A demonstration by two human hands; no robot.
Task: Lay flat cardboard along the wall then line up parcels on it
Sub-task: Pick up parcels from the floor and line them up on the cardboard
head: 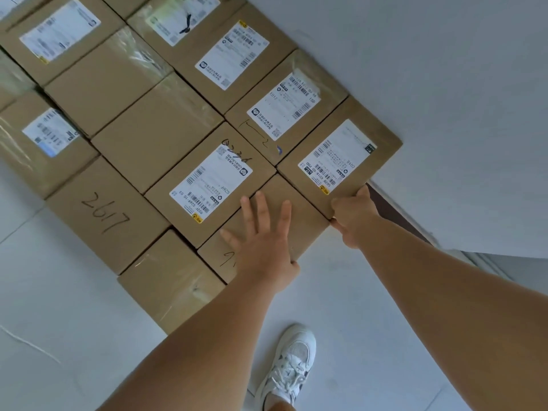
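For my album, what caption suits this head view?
Left hand flat on an unlabelled parcel, right hand gripping its corner, beside rows of boxes.

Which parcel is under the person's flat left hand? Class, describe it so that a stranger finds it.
Start at the white wall and follow the parcels to the end nearest the white shoe. The plain parcel bears no label, unlike its labelled neighbours; the left hand lies on it.
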